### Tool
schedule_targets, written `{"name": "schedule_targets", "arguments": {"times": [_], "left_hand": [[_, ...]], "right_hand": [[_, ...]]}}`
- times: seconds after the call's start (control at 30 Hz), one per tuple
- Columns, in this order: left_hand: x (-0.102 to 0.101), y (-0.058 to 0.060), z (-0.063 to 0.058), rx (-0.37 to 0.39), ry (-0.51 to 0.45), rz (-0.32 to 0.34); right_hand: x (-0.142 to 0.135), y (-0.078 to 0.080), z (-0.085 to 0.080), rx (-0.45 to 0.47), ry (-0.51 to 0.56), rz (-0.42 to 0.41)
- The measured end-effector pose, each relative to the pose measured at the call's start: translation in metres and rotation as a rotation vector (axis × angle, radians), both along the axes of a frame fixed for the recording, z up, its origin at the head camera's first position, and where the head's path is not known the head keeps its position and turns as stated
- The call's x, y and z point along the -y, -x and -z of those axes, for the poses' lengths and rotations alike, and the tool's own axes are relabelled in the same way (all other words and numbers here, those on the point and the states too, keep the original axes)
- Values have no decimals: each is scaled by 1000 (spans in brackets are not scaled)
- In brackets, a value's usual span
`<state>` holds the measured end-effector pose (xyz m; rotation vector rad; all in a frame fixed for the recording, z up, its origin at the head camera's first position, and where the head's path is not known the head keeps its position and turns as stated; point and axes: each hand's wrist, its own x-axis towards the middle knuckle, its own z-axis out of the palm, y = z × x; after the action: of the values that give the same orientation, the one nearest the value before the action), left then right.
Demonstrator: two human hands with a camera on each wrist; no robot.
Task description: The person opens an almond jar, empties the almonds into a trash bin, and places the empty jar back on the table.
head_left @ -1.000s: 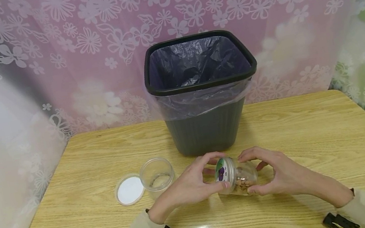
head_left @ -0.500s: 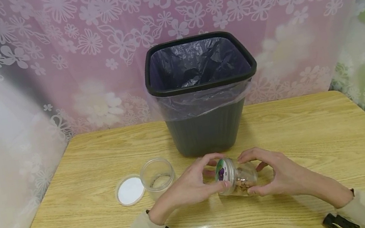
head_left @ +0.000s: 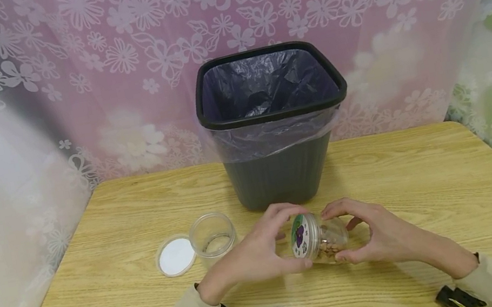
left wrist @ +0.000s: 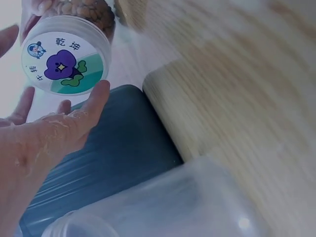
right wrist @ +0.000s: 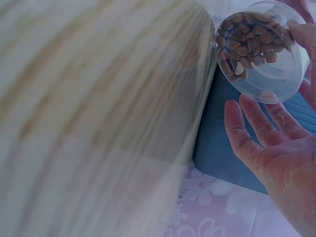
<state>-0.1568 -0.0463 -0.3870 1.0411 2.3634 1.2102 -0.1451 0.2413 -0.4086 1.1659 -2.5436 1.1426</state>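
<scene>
A clear screw-top jar of almonds [head_left: 329,246] lies tilted on its side in front of the bin, its lid [head_left: 301,237] facing left with a purple flower label. My right hand [head_left: 381,234] holds the jar near its base, thumb below and fingers above. Almonds [right wrist: 254,42] show through the base in the right wrist view. Around the lid, my left hand [head_left: 260,249] has its fingers and thumb spread. In the left wrist view one fingertip is right at the lid's [left wrist: 66,63] edge, and the thumb stands apart from it.
A black bin [head_left: 281,174] with a plastic liner stands at the back middle of the wooden table [head_left: 406,163]. Left of my left hand is an open clear jar [head_left: 213,236], close beside a loose lid [head_left: 175,257] with a white disc. A floral curtain [head_left: 140,84] hangs behind.
My left thumb has come off the lid to just below it, and the fingers have spread. The lid's printed label has turned. My right hand and the jar stay in place.
</scene>
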Motion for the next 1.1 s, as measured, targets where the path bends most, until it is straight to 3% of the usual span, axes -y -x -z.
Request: {"name": "schedule_targets", "arguments": {"times": [0.13, 0.23, 0.6, 1.1], "left_hand": [[0, 0, 0, -122, 51, 39], [0, 1, 2, -139, 64, 52], [-1, 1, 2, -108, 45, 33], [-1, 0, 7, 8, -14, 32]], "right_hand": [[0, 1, 0, -3, -5, -6], [0, 1, 0, 1, -7, -7], [0, 2, -1, -4, -1, -5], [0, 0, -1, 10, -1, 5]]}}
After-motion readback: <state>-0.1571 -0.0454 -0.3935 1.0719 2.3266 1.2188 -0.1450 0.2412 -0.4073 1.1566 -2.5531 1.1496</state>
